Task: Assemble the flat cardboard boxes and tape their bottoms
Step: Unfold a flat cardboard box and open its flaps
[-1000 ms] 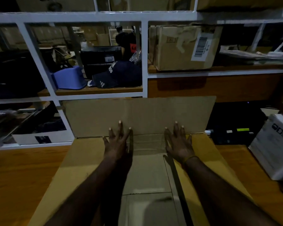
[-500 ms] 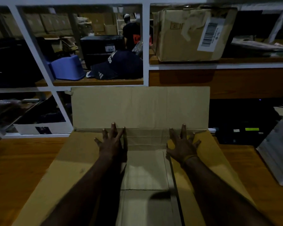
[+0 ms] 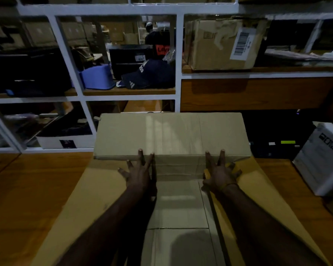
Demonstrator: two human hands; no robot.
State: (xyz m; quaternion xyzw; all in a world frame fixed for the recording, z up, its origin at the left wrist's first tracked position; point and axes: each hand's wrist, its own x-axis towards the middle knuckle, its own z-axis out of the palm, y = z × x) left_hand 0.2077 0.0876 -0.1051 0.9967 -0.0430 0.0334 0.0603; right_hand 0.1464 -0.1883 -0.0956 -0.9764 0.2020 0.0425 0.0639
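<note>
The cardboard box (image 3: 177, 204) lies on the wooden table (image 3: 27, 189), side flaps spread left and right. Left hand (image 3: 139, 174) and right hand (image 3: 220, 176) — fingers splayed, gripping nothing — press at the far flap (image 3: 171, 135). Folding looks midway — no tape on the bottom seam yet.

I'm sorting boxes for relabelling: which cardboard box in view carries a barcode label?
The closed cardboard box on the upper right shelf: a white barcode label sits on its front. The open box under both hands shows none.
</note>
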